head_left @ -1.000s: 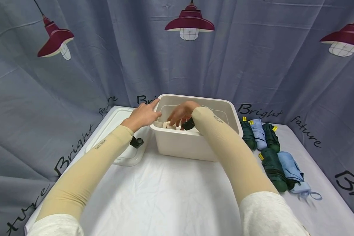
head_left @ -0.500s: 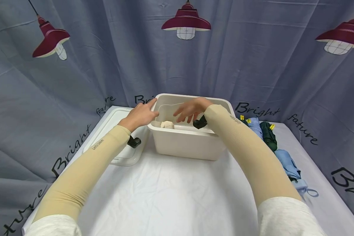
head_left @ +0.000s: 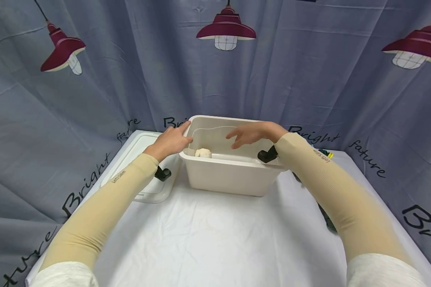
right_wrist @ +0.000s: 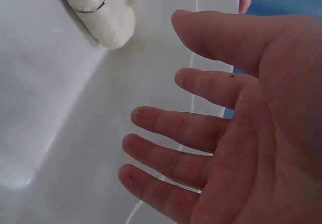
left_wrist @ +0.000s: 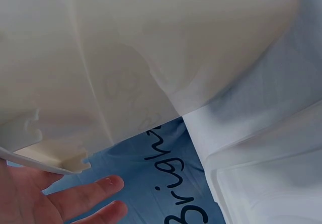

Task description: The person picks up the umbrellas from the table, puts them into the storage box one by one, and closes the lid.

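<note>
One white bin (head_left: 233,175) stood on the tabletop (head_left: 215,235), and one cream roll (head_left: 202,152) lay inside it, against the near-left wall. My left hand (head_left: 170,139) rested on the bin's left rim, fingers straight along the edge and gripping nothing. My right hand (head_left: 253,133) hovered above the bin's open top, fingers spread and relaxed, empty; the wrist view showed the palm open with the roll (right_wrist: 98,10) lying beyond the fingertips, not touching them. One clear lid (head_left: 143,167) lay flat just left of the bin. One dark folded umbrella (head_left: 327,217) showed partly behind my right forearm. A white cloth covered the tabletop; a grey curtain printed with three red lamps (head_left: 225,30) hung close behind. The near half of the tabletop lay bare.
</note>
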The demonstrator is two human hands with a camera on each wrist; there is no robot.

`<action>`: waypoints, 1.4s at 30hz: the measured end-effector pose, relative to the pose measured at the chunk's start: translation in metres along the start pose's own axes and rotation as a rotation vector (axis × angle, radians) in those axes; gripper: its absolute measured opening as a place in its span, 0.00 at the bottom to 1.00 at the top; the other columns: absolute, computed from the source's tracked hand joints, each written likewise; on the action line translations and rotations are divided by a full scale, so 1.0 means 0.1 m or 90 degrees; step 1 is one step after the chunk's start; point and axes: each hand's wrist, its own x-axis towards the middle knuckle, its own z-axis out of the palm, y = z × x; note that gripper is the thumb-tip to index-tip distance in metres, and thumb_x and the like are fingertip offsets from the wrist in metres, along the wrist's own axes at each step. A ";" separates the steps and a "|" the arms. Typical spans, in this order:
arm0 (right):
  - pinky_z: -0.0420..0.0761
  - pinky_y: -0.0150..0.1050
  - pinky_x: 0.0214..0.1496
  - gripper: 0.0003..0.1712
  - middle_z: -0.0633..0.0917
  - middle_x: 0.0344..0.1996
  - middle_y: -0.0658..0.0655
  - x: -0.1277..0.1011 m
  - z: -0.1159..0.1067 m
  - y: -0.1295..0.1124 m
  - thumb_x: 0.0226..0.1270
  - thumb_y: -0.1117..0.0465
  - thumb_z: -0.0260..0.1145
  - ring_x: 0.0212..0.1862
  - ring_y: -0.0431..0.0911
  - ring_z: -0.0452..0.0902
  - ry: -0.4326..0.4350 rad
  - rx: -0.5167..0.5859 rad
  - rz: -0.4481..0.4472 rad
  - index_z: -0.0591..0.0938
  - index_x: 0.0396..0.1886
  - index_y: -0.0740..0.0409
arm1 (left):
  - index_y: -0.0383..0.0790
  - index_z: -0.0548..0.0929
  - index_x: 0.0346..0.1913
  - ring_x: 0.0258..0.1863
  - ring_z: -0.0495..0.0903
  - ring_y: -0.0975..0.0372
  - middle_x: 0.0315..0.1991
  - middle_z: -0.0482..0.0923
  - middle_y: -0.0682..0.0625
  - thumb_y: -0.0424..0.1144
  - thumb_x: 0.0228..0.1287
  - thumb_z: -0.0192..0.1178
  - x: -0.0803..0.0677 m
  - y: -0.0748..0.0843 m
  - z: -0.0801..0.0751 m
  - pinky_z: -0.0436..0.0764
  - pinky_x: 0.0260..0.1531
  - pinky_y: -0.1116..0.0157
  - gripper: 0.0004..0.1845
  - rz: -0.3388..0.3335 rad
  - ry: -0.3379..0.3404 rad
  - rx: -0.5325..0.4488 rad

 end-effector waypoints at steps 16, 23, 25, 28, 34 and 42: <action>0.69 0.60 0.69 0.33 0.71 0.72 0.65 -0.55 0.10 0.33 0.76 0.52 0.60 0.72 0.59 0.67 0.186 0.006 -0.014 0.66 0.77 0.50 | 0.56 0.48 0.82 0.69 0.64 0.44 0.74 0.63 0.36 0.55 0.70 0.47 0.01 -0.02 0.03 0.72 0.57 0.43 0.41 -0.002 -0.009 -0.010; 0.69 0.63 0.67 0.32 0.70 0.73 0.64 -0.72 0.18 0.48 0.75 0.52 0.62 0.72 0.63 0.64 0.329 -0.003 0.009 0.70 0.75 0.52 | 0.55 0.49 0.82 0.59 0.70 0.46 0.70 0.69 0.36 0.55 0.69 0.48 0.00 -0.02 0.02 0.75 0.50 0.47 0.41 -0.003 -0.002 -0.006; 0.67 0.65 0.68 0.32 0.68 0.73 0.64 -0.75 0.21 0.54 0.74 0.53 0.62 0.73 0.63 0.62 0.363 -0.007 0.019 0.69 0.75 0.54 | 0.55 0.48 0.82 0.58 0.70 0.46 0.70 0.69 0.35 0.54 0.69 0.48 -0.01 -0.02 0.02 0.75 0.50 0.47 0.41 -0.004 -0.004 -0.010; 0.63 0.67 0.69 0.33 0.66 0.75 0.64 -0.81 0.28 0.65 0.74 0.55 0.62 0.75 0.63 0.58 0.396 -0.002 0.031 0.67 0.76 0.56 | 0.55 0.48 0.82 0.63 0.68 0.45 0.72 0.67 0.36 0.54 0.69 0.48 -0.01 -0.02 0.02 0.74 0.54 0.45 0.41 -0.003 -0.006 -0.013; 0.62 0.69 0.68 0.37 0.62 0.77 0.66 -0.92 0.41 0.86 0.76 0.50 0.61 0.75 0.66 0.56 0.406 0.033 0.056 0.62 0.78 0.56 | 0.54 0.49 0.82 0.71 0.62 0.42 0.74 0.65 0.38 0.55 0.69 0.48 -0.02 -0.02 0.04 0.69 0.62 0.42 0.41 0.004 -0.003 -0.015; 0.66 0.71 0.64 0.39 0.61 0.77 0.67 -1.15 0.50 1.02 0.76 0.42 0.57 0.74 0.67 0.57 0.426 0.077 0.102 0.61 0.80 0.50 | 0.55 0.49 0.82 0.71 0.63 0.42 0.74 0.63 0.36 0.55 0.69 0.49 0.00 -0.01 0.01 0.70 0.61 0.42 0.41 0.007 -0.001 -0.025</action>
